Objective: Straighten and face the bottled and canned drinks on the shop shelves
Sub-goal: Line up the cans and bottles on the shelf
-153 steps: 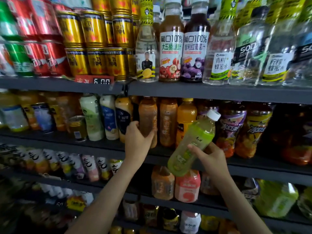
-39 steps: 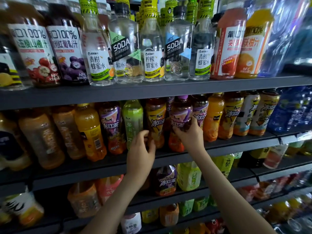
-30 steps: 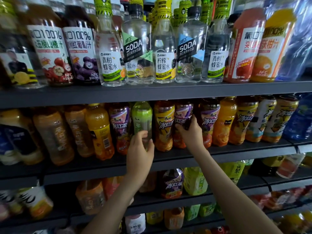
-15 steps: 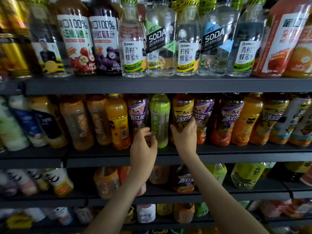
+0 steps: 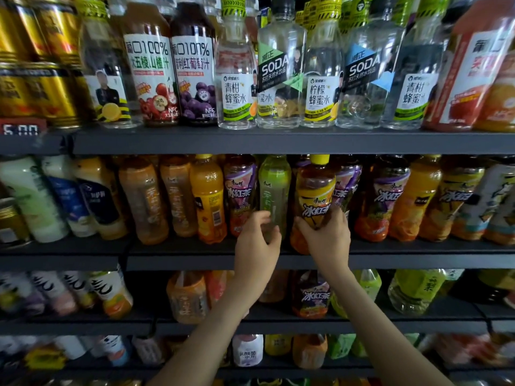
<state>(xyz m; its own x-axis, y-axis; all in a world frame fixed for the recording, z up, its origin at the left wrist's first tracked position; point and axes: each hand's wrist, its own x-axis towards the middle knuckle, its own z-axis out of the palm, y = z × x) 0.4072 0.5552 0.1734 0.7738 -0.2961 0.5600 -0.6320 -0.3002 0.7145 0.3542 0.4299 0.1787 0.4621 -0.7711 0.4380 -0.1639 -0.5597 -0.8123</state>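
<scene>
On the middle shelf (image 5: 195,250) a green tea bottle (image 5: 274,190) stands upright between purple-labelled iced tea bottles. My left hand (image 5: 257,240) curls round its lower part. Just to the right, my right hand (image 5: 324,235) grips the lower half of an iced tea bottle with a yellow cap and yellow label (image 5: 316,196), which sits at the shelf's front edge, ahead of its row. The bottoms of both bottles are hidden behind my hands.
Orange juice bottles (image 5: 207,196) and amber tea bottles (image 5: 143,199) fill the shelf to the left, more iced tea (image 5: 387,196) to the right. Clear soda and honey-water bottles (image 5: 278,73) line the shelf above, gold cans (image 5: 36,87) at top left. Lower shelves hold more bottles.
The green bottle, held tilted in my right hand five seconds ago, now stands on the shelf under my left hand. My right hand has pulled the yellow-label iced tea forward.
</scene>
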